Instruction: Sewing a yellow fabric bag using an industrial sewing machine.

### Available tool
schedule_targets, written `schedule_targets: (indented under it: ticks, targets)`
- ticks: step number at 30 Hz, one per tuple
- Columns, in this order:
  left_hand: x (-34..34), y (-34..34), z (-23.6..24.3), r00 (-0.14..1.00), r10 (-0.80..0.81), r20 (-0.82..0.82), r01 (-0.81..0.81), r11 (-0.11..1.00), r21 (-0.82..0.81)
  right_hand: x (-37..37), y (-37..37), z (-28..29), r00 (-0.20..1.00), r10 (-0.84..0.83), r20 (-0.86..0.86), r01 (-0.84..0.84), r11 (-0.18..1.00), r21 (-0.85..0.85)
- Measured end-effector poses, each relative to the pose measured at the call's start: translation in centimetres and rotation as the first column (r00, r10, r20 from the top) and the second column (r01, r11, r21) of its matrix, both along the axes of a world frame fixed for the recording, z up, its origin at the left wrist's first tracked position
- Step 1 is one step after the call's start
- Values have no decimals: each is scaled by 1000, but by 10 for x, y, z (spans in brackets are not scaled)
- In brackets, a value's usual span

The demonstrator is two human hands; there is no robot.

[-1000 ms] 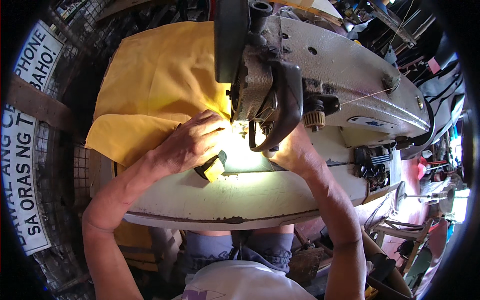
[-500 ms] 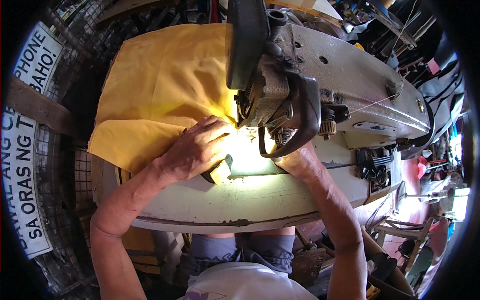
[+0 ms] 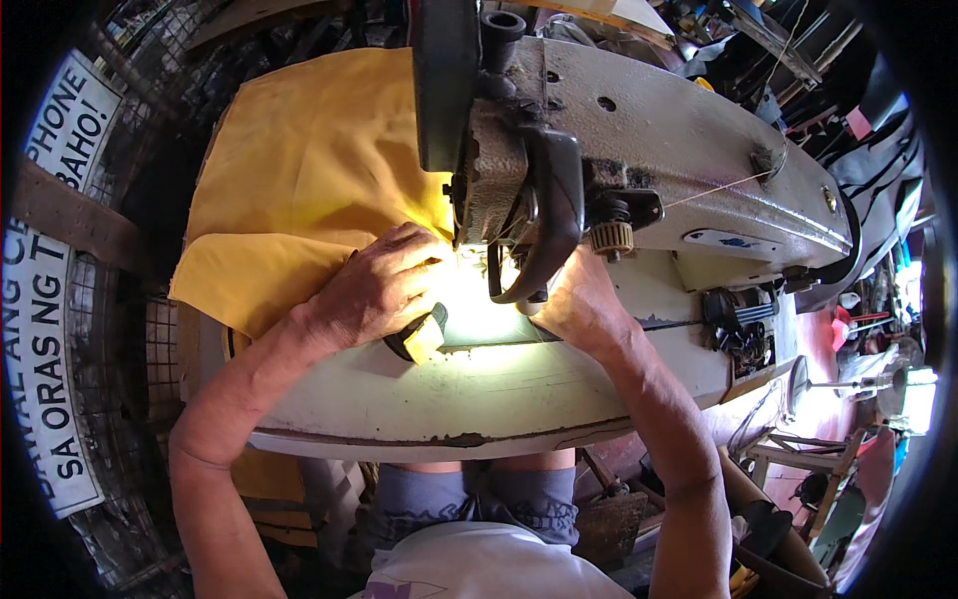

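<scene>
left hand (image 3: 374,290) | edged rightward on yellow fabric (image 3: 299,170) | right hand (image 3: 579,304) unmoved

One view only, from a camera worn on the person's head, looking steeply down and slightly forward onto a sewing machine (image 3: 639,170) and its table (image 3: 429,399). It sits close: the machine head fills the frame from centre toward 1 o'clock, and the table edge runs across just below centre. The person's own lap and shirt lie at 6 o'clock, directly under the lens. The forearms enter from 7 and 5 o'clock and meet near centre, left hand (image 3: 374,290) and right hand (image 3: 579,304). The wide fisheye bends straight edges toward the rim, and dark corners ring the picture. With no second view, nothing is shared.
</scene>
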State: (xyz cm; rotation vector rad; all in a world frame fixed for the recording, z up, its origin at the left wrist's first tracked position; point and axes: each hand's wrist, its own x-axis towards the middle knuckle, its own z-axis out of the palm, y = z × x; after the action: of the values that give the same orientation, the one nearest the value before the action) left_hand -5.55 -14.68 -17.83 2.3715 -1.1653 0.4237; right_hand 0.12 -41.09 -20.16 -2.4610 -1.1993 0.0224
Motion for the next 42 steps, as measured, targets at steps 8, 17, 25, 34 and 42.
schedule_targets:
  ticks: [8,17,25,34,42]
  targets:
    - [8,6,1,1000,18,-11,-17,999,33,5,4,-4,978,50,202,-105,957,272]
    - [4,-1,-1,999,48,-20,-48,999,18,-47,-62,24,895,-331,298,317,944,97]
    - [0,-5,-7,972,194,-131,-205,976,-76,-80,-109,14,621,-583,524,540,803,253]
    - [10,0,-12,968,190,-165,-207,974,-93,-73,-148,-6,431,-808,402,707,579,406]
    - [13,-3,-13,962,233,-142,-248,964,-98,-77,-154,-10,389,-851,353,695,522,494]
